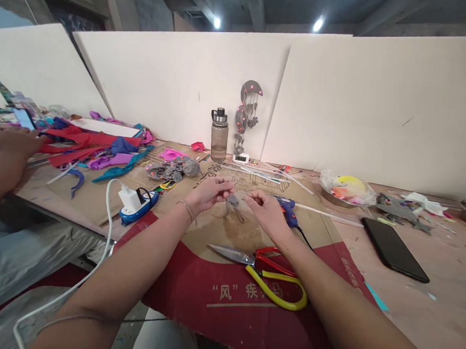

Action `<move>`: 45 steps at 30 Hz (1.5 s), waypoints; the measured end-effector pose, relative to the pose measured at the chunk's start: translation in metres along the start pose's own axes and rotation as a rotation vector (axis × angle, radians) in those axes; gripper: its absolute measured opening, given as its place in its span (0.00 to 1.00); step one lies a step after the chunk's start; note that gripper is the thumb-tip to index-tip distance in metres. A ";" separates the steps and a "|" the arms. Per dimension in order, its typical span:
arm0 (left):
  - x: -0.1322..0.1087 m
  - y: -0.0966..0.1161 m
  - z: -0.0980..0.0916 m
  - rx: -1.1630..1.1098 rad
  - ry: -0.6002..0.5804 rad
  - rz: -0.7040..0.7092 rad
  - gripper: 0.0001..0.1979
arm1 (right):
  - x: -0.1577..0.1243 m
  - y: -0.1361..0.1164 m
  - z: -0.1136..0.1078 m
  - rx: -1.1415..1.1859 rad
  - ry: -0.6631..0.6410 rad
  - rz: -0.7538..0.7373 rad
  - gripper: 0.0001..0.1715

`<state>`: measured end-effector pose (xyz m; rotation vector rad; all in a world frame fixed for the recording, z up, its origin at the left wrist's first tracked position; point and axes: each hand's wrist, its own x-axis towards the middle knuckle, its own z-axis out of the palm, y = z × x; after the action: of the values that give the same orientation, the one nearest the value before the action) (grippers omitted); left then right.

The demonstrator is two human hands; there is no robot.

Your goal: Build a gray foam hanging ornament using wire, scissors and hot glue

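My left hand [211,193] is closed in a pinch above the cardboard sheet [292,237]. Opposite it, my right hand [265,210] is pinched too, with a gap between the two. What the fingertips hold is too fine to make out. Just below and between them is a small grey piece with thin strands [234,201]; I cannot tell whether it hangs or lies there. Scissors [239,256] with one red and one yellow handle lie on the cardboard near my right forearm. A blue glue gun [290,212] with a clear glue stick rests beside my right hand.
A power strip [138,210] with a white charger stands left, its cable crossing my left arm. Grey yarn [191,166], a bottle [219,139] and a grey moon hanging [251,93] are behind. Right lie a phone [395,249] and a bowl [341,198]. A person's hand [20,141] shows left.
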<state>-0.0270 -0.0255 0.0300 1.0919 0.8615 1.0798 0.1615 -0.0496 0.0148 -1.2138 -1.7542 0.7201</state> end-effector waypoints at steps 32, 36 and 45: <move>-0.003 0.004 0.001 -0.122 -0.026 0.119 0.15 | 0.005 0.009 -0.001 0.381 0.073 0.009 0.08; -0.005 0.001 0.008 -0.078 -0.064 0.077 0.15 | 0.001 -0.004 -0.002 0.242 0.072 -0.017 0.11; -0.007 -0.010 0.020 0.070 -0.151 0.016 0.14 | 0.001 0.003 0.006 0.261 0.045 0.005 0.14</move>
<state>-0.0083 -0.0383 0.0260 1.2245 0.7755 0.9730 0.1572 -0.0475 0.0098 -1.0487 -1.5649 0.8877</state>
